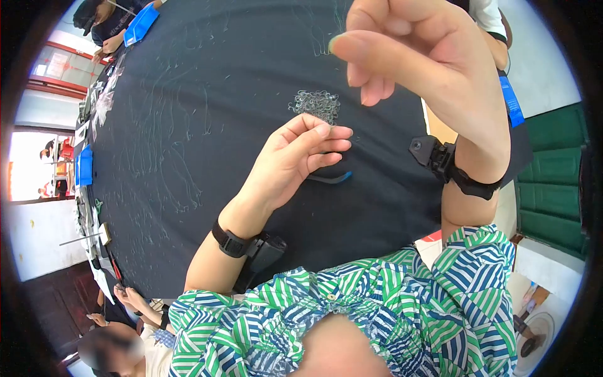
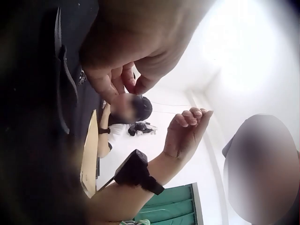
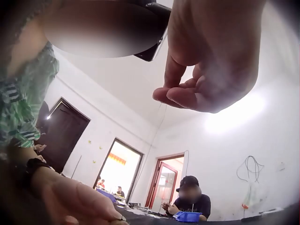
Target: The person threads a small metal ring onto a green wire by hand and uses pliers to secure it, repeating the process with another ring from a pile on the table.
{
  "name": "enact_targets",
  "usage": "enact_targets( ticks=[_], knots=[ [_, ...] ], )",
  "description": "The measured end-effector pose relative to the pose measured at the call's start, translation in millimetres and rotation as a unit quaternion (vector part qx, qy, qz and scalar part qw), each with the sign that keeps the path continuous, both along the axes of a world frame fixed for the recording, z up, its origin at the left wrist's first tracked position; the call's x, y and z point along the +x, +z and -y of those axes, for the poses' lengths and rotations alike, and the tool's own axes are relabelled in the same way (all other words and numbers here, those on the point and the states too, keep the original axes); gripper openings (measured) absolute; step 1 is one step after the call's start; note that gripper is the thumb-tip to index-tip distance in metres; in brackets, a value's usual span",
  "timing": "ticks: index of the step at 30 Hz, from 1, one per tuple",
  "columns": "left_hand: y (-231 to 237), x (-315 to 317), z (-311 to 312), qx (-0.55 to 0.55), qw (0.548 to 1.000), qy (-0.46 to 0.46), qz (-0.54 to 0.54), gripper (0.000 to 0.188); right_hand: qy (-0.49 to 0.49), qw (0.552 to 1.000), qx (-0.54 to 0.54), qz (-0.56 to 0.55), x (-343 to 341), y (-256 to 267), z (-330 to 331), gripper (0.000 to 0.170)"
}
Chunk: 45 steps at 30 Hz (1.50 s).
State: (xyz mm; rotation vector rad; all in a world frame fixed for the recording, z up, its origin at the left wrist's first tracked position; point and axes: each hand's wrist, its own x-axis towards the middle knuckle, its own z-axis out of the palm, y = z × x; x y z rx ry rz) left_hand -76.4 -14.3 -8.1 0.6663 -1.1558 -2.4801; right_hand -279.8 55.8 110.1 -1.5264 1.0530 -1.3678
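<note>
My left hand [image 1: 292,154] is low over the black-covered table, thumb and index finger pinching a small fish hook [image 3: 123,218] whose tip shows at the fingertips. My right hand [image 1: 414,53] is raised high on the right, thumb against the fingertips. Thin fishing line [image 2: 171,104] runs between the two hands in the left wrist view, its end pinched in the right fingers. Just beyond the left hand lies a pile of metal fish hooks [image 1: 317,105]. Pliers [image 1: 331,179] with a blue-tipped handle lie beside the left hand, partly hidden by it.
Many strands of clear line [image 1: 179,169] are spread over the black cloth [image 1: 251,63] at left and far side. Blue trays [image 1: 141,25] stand along the table edge. Other people sit around the table, one [image 1: 110,25] at the far left. A green door [image 1: 549,179] is at right.
</note>
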Motion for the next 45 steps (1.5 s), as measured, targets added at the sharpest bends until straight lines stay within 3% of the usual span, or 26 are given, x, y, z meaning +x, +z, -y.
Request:
enact_targets(
  ticks=[7,13,19,22,29,34,41,45],
  knots=[
    [-2.3,-6.6,-1.9,-0.017,1.000,0.001,0.011,0.011,-0.034,0.999,0.010,-0.024,2.8,5.6,-4.4,0.014],
    [-2.6,-6.9,-3.6,-0.018,0.998,0.065,0.016,0.012,-0.023,0.999,0.031,-0.002,6.3,12.1,-5.1,0.015],
    [-1.1,-3.2,-1.4,-0.011,1.000,0.014,0.007,0.010,-0.020,0.999,0.031,0.009,6.8,10.9,-3.0,0.015],
    [-2.3,-4.2,-2.7,-0.010,1.000,0.018,0.005,0.009,-0.008,0.998,0.008,0.060,7.6,-0.9,-1.2,0.015],
    [-1.8,-4.1,-2.5,0.004,1.000,0.023,0.014,0.009,0.000,0.999,0.001,0.035,5.0,-0.1,0.7,0.015],
    [-4.9,-1.2,-0.8,-0.005,1.000,0.024,-0.004,0.007,-0.057,0.995,-0.058,-0.065,5.3,-0.7,0.3,0.014],
    [-7.2,6.2,3.5,-0.041,0.996,0.073,-0.014,0.007,-0.100,0.994,-0.022,-0.048,2.3,-3.2,-1.9,0.015],
    [-1.8,18.4,10.2,-0.163,0.980,0.114,-0.005,0.008,-0.200,0.949,0.014,-0.242,-3.0,0.9,-3.0,0.011]
  ],
)
